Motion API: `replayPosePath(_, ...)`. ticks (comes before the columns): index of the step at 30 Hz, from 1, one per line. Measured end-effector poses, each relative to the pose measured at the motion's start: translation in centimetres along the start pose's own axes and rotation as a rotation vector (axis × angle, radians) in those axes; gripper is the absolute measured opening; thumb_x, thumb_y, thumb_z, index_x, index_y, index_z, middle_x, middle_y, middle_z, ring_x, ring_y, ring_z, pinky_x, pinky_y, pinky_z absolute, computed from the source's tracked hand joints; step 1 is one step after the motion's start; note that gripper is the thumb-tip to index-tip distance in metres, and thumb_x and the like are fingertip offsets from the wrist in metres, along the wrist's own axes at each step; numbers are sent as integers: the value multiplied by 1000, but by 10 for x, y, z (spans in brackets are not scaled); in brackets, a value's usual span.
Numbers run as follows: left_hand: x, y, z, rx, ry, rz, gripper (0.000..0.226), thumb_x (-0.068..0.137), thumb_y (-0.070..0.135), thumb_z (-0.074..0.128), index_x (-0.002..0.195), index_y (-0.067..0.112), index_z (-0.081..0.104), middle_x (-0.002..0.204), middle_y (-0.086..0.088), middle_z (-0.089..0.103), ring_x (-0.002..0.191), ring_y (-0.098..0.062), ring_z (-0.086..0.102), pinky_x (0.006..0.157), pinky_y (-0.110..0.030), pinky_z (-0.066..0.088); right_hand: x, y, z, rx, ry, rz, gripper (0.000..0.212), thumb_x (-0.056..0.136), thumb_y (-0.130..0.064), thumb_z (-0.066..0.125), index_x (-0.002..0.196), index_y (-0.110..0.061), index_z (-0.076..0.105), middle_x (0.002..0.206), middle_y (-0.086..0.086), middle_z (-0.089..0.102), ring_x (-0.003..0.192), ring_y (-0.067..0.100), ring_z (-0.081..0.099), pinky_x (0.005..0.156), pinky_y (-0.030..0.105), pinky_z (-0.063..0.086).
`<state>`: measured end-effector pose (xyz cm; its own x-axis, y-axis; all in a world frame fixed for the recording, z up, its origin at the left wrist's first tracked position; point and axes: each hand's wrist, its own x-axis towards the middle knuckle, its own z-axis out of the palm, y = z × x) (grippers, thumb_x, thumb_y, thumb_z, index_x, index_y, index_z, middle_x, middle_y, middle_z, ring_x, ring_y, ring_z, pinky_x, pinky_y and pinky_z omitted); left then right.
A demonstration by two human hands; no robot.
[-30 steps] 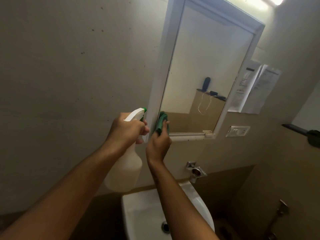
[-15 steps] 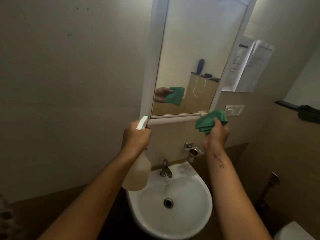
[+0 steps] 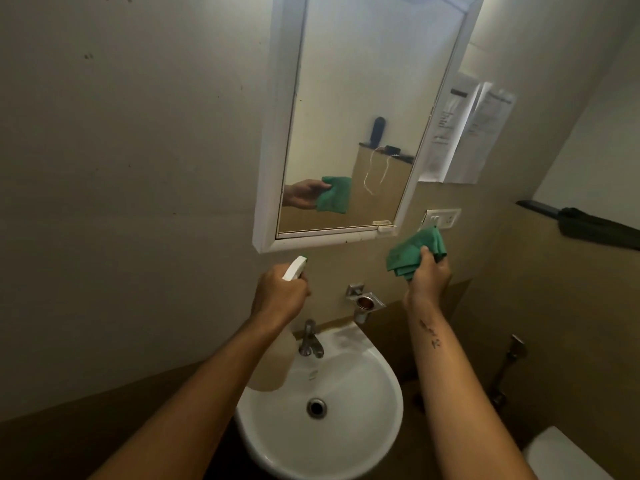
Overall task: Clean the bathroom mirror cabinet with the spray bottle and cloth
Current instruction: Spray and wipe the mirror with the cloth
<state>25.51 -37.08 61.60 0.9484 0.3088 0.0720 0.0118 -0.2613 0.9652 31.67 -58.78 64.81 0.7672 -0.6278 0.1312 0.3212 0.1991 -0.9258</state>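
Observation:
The white-framed mirror cabinet (image 3: 273, 133) hangs on the wall above the basin, its door closed. My left hand (image 3: 280, 292) grips the neck of a white spray bottle (image 3: 294, 268) just below the cabinet's lower left corner; the bottle's pale body (image 3: 268, 368) hangs behind my forearm. My right hand (image 3: 429, 277) holds a bunched green cloth (image 3: 412, 252) below the cabinet's lower right corner, apart from the mirror. The glass reflects that hand and cloth.
A white basin (image 3: 346, 438) with a chrome tap (image 3: 310, 339) sits below my arms. A metal holder (image 3: 363, 301) is fixed to the wall above it. A wall switch (image 3: 443, 218), taped papers (image 3: 478, 133) and a dark shelf (image 3: 588, 226) lie to the right.
My right hand with the cloth left the mirror's lower left corner and swung out to the lower right. The left hand dropped with the bottle below the cabinet. My view tilted down.

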Motion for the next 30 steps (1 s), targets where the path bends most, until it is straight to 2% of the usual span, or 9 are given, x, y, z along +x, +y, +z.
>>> replayPosePath(3,10,9,13,-30,-57,-3,11,81,12,69,75,21,66,87,-7,73,87,-28,71,74,-54,62,8,6,-3,-16,3,12,23,100,-18,51,121,-23,58,101,-7,63,100,16,64,81,33,56)
replayPosePath(6,17,18,28,-25,-57,-3,1,76,18,66,77,17,66,80,-6,74,81,-28,72,72,-52,63,13,12,-4,-37,9,23,26,100,-18,51,125,-20,57,100,-7,62,99,16,63,81,33,56)
replayPosePath(10,22,28,47,66,-40,43,9,83,26,63,89,20,60,88,-8,71,79,-30,69,74,-48,63,22,18,-4,-62,25,38,25,99,-17,52,123,-20,58,103,-2,64,98,19,65,81,35,56)
replayPosePath(14,38,39,68,63,-110,47,28,75,28,59,99,17,69,92,-10,73,84,-33,71,73,-52,63,36,24,-7,-88,45,39,31,99,-17,51,130,-13,56,111,5,64,100,20,64,78,34,55)
replayPosePath(16,47,45,82,92,-141,75,24,82,24,63,104,16,69,98,-10,71,89,-34,68,75,-50,63,44,26,-8,-100,50,45,33,100,-17,51,132,-12,55,111,5,62,99,20,63,79,34,54)
replayPosePath(19,53,57,102,127,-182,111,19,86,24,61,102,18,69,97,-9,70,85,-33,68,74,-49,63,58,28,-9,-111,56,49,34,100,-17,51,133,-13,54,105,0,62,99,20,63,81,36,56)
replayPosePath(24,68,60,129,147,-209,99,31,86,27,64,114,15,63,96,-9,74,81,-27,73,73,-47,64,85,32,-5,-148,75,44,33,98,-17,52,131,-15,56,105,1,63,97,21,64,83,40,57)
replayPosePath(28,79,62,124,135,-171,90,44,72,33,53,111,18,66,92,-9,74,81,-31,73,75,-48,63,103,39,5,-208,54,30,33,99,-19,51,131,-16,57,109,4,64,98,22,64,84,41,57)
replayPosePath(30,78,68,112,111,-176,90,30,72,25,57,100,21,66,86,-6,72,80,-31,72,70,-50,64,114,41,15,-258,32,0,35,100,-21,50,134,-18,55,116,5,64,103,22,63,87,42,56)
